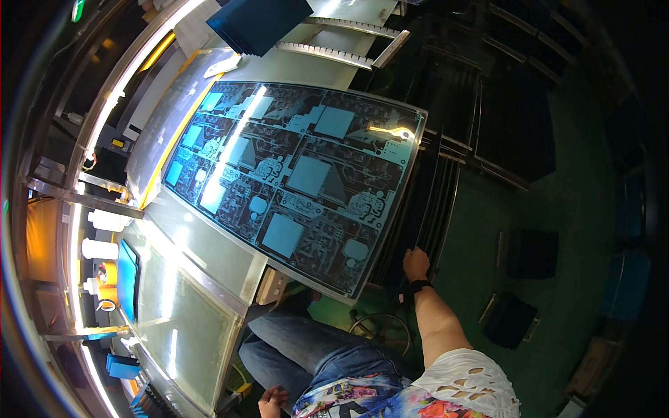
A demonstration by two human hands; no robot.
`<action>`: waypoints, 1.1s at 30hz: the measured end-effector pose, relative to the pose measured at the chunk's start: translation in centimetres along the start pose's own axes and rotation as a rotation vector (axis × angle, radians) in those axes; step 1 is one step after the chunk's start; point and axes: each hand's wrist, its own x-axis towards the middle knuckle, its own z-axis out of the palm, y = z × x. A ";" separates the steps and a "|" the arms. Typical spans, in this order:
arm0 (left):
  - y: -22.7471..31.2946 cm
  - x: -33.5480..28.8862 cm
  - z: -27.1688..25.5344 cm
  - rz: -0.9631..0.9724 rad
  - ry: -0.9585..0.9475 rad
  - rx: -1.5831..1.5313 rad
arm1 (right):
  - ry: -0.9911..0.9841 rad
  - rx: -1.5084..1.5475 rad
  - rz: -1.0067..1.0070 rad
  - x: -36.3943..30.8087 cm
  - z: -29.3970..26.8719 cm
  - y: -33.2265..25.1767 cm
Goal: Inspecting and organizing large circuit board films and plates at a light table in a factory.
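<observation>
A large dark film sheet with pale-blue circuit patterns (309, 175) lies flat on the light-coloured table, its right side reaching the table's edge. Beside its lower right corner, my right hand (416, 265) is closed in a fist at the dark slatted rack (435, 216). Whatever its fingers grip is hidden in shadow. A black band circles that wrist. Low in the picture, my left hand (272, 402) rests beside my lap with its fingers curled, and nothing shows in them. It is well apart from the sheet.
A stack of dark blue panels (261, 24) stands at the far edge beside a notched metal rack (341, 56). Left are a blue board (127, 279), an orange tape roll (106, 273) and a white container (100, 249). Dark bins (510, 320) sit on the green floor.
</observation>
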 end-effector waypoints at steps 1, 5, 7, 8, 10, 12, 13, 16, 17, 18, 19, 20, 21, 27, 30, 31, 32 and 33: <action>0.1 0.0 0.1 0.012 0.004 0.016 | 0.001 0.001 -0.001 0.1 0.0 0.0; 0.2 -0.1 -0.1 0.014 -0.007 0.045 | -0.046 0.003 0.013 0.5 0.1 -0.3; 0.5 -0.3 0.0 0.021 0.002 0.055 | -0.060 -0.002 0.017 1.0 0.5 -0.5; 0.6 -0.4 0.1 0.026 0.010 0.065 | -0.119 0.016 0.019 1.5 0.7 -0.8; 0.5 -0.2 0.2 0.028 -0.002 0.061 | -0.169 0.030 0.024 2.5 2.1 0.0; 0.5 0.1 0.0 0.032 -0.012 0.057 | -0.211 -0.034 0.019 3.5 3.9 0.5; 0.3 0.2 -0.3 0.036 -0.029 0.115 | -0.213 -0.029 0.012 3.8 4.1 0.2; -0.7 0.1 -1.4 0.195 -0.093 0.320 | -0.537 0.098 0.262 3.9 4.1 -0.7; -1.3 0.2 -1.7 0.351 -0.152 0.475 | -0.554 -0.012 0.053 3.1 4.0 -0.3; -2.1 0.6 -2.2 0.354 -0.146 0.461 | -0.557 -0.123 -0.161 2.7 3.7 0.3; -2.9 1.5 -2.4 0.516 -0.192 0.563 | -0.565 -0.259 -0.464 2.5 3.9 3.0; -3.6 2.4 -2.7 0.681 -0.237 0.657 | -0.567 -0.405 -0.763 2.6 4.0 5.3; -4.4 2.5 -3.6 0.695 -0.242 0.596 | -0.736 0.005 -0.427 1.3 3.4 3.6; 0.4 1.1 -0.7 -0.068 -0.069 -0.036 | -0.873 0.950 0.150 -3.5 -10.6 -4.1; 1.4 1.1 -0.5 -0.019 -0.021 -0.048 | -0.973 1.128 -0.026 -3.6 -14.2 -7.9; 2.5 1.0 0.2 -0.009 -0.014 -0.047 | -1.035 1.306 -0.095 -3.3 -14.9 -9.5; 2.7 0.7 0.4 0.001 -0.001 -0.051 | -1.109 1.480 -0.162 -3.2 -15.8 -11.3; 1.5 1.0 -0.3 0.026 0.002 -0.127 | -1.128 1.501 -0.170 -3.9 -16.7 -13.4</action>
